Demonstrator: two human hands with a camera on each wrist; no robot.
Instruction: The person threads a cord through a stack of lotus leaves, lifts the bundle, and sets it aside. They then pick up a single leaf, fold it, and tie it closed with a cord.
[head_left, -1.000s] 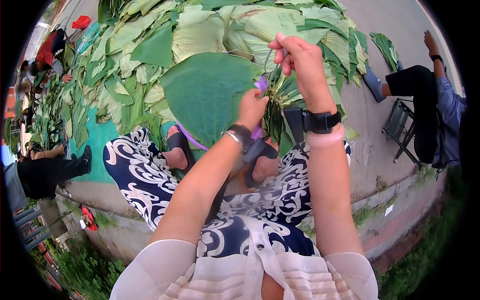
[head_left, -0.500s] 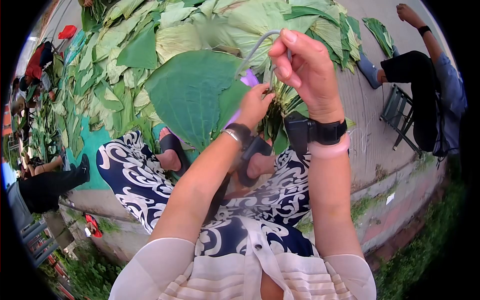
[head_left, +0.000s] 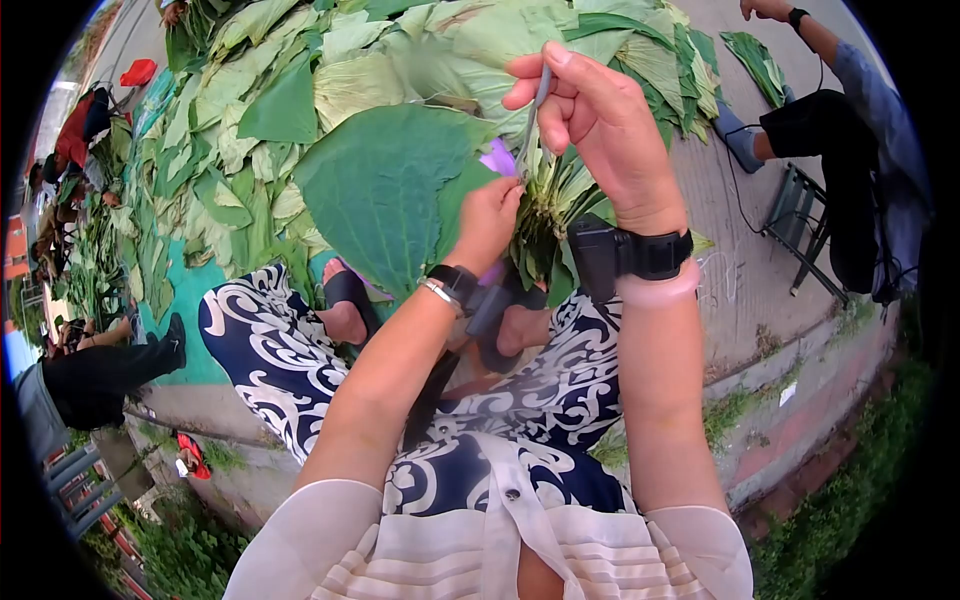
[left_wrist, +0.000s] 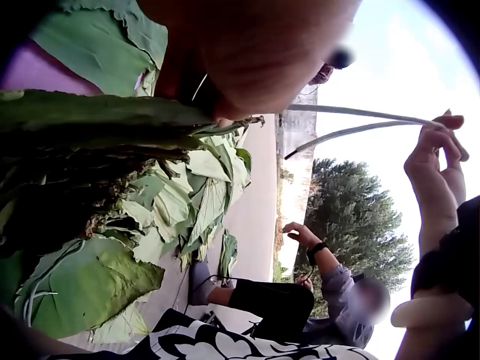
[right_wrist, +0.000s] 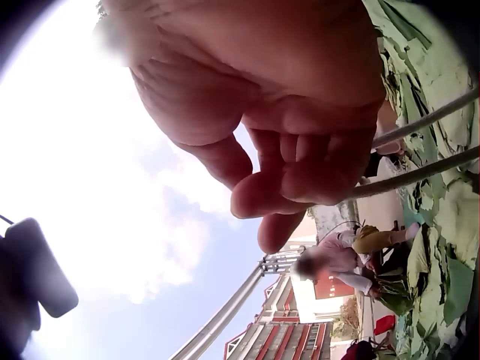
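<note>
My right hand (head_left: 615,135), raised above the leaves, pinches a thin grey cord (head_left: 534,115) that runs down to my left hand. The left hand (head_left: 487,222) grips the cord's lower part beside a bundle of leaf stems (head_left: 550,195). A broad green leaf (head_left: 385,195) lies left of that hand, with a purple strip (head_left: 497,158) behind it. The left wrist view shows the cord (left_wrist: 352,112) doubled over in the right hand (left_wrist: 433,176), one end hanging free. In the right wrist view, curled fingers of the right hand (right_wrist: 285,180) hold two cord strands (right_wrist: 420,171).
Overlapping leaves (head_left: 380,85) spread across the ground and a teal sheet (head_left: 205,350). A seated person (head_left: 865,170) and a dark folding stool (head_left: 797,215) are at the right. More people (head_left: 75,150) sit at the far left. Sandalled feet (head_left: 345,315) stand below the leaf.
My right hand has risen slightly, and the cord that arched leftward half a second ago now looks straighter. The left hand has shifted slightly down and left. The person at right has moved an arm.
</note>
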